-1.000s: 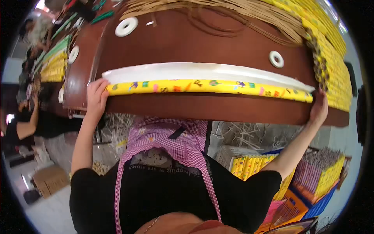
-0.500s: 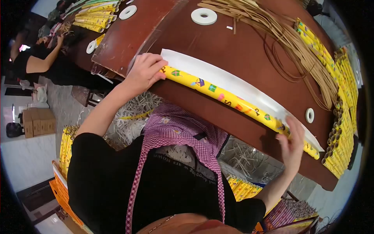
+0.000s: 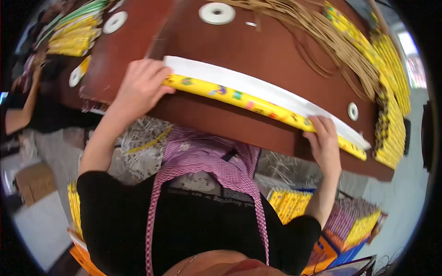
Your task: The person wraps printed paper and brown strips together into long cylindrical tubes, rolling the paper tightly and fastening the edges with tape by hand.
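Right hand (image 3: pixel 325 143) has settled on the glossy yellow roll (image 3: pixel 258 106).

Table (image 3: pixel 258 50), one: reddish-brown surface, a seam visible toward the left. Borne on it: yellow printed tube (image 3: pixel 239 99), long, laid along the near edge, with a white strip (image 3: pixel 258 84) spread along its far side; white rings, flat, one large (image 3: pixel 205 14) beyond the tube, one smaller (image 3: pixel 349 110) near its right end, one (image 3: pixel 120 18) left of the seam; brown strips (image 3: pixel 322 34), loosely bundled, some looped; white scrap (image 3: pixel 251 24); yellow tubes (image 3: pixel 389 133), stacked at the right end.
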`<control>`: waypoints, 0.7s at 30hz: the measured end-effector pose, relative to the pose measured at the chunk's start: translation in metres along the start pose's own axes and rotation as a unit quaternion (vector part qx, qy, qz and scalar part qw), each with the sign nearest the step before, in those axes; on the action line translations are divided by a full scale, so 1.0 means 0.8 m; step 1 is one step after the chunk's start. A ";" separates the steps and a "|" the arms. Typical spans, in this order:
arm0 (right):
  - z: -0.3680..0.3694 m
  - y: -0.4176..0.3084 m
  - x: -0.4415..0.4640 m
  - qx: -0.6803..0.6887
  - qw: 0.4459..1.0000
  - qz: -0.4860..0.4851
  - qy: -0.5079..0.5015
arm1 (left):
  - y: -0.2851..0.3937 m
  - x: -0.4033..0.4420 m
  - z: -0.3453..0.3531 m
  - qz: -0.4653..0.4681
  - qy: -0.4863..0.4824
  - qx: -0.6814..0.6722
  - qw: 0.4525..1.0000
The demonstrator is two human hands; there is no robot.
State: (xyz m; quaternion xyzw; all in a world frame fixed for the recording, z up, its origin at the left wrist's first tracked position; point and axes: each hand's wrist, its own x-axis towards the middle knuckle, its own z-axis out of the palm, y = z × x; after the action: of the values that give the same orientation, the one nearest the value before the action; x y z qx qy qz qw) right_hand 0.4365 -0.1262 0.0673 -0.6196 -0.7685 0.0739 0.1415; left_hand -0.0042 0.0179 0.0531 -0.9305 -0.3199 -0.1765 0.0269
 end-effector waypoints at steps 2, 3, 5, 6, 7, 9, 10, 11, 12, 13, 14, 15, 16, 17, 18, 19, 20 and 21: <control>0.005 -0.008 0.004 -0.007 1.000 -0.013 0.012 | -0.007 -0.007 0.003 -0.027 -0.007 0.014 1.000; 0.007 -0.008 0.004 -0.009 1.000 -0.007 0.009 | -0.005 -0.007 0.004 -0.038 -0.018 0.015 0.999; 0.010 -0.014 0.008 -0.001 1.000 -0.007 -0.010 | -0.010 -0.006 0.009 -0.040 -0.037 -0.002 0.999; 0.011 -0.016 0.010 -0.004 1.000 0.002 -0.009 | -0.011 -0.007 0.010 -0.059 -0.058 -0.003 0.997; 0.012 -0.019 0.010 -0.003 1.000 0.007 -0.008 | -0.008 -0.007 0.007 -0.052 -0.058 -0.008 0.997; 0.015 -0.023 0.009 0.000 1.000 0.011 -0.009 | 0.002 -0.009 -0.004 -0.086 -0.055 0.002 0.995; 0.016 -0.023 0.009 -0.002 1.000 0.011 -0.009 | 0.007 -0.004 -0.005 -0.083 -0.055 0.001 0.995; 0.016 -0.023 0.009 -0.004 1.000 0.012 -0.009 | 0.016 0.003 -0.005 -0.071 -0.041 -0.008 0.997; 0.017 -0.024 0.009 -0.004 1.000 0.016 -0.008 | 0.025 0.011 -0.004 -0.059 -0.026 -0.018 0.998; 0.017 -0.024 0.009 -0.002 1.000 0.015 -0.009 | 0.034 0.018 -0.002 -0.055 -0.026 -0.020 0.998; 0.017 -0.024 0.008 -0.002 1.000 0.016 -0.010 | 0.044 0.025 0.000 -0.024 -0.035 -0.068 0.997; 0.015 -0.024 0.008 -0.007 1.000 0.023 -0.008 | 0.054 0.036 0.004 0.009 -0.045 -0.117 0.992; 0.014 -0.025 0.009 0.001 1.000 0.021 -0.011 | 0.063 0.048 0.009 0.032 -0.043 -0.138 0.989; 0.012 -0.025 0.009 0.008 1.000 0.019 -0.014 | 0.066 0.054 0.015 0.040 -0.041 -0.143 0.988; 0.012 -0.022 0.007 0.016 0.999 0.021 -0.024 | 0.069 0.059 0.024 0.057 -0.033 -0.149 0.987; 0.011 -0.020 0.007 0.012 0.999 0.028 -0.022 | 0.072 0.064 0.033 0.073 -0.026 -0.155 0.985; 0.011 -0.019 0.007 0.033 0.999 0.018 -0.015 | 0.073 0.067 0.040 0.069 -0.018 -0.176 0.982; 0.010 -0.018 0.007 0.053 0.999 0.008 -0.006 | 0.071 0.068 0.046 0.076 -0.016 -0.179 0.981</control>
State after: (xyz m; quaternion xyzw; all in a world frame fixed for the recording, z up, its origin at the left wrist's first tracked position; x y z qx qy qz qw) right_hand 0.4197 -0.1237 0.0644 -0.6166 -0.7597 0.1194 0.1685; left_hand 0.0817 0.0107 0.0408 -0.9446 -0.2117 -0.2135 -0.1320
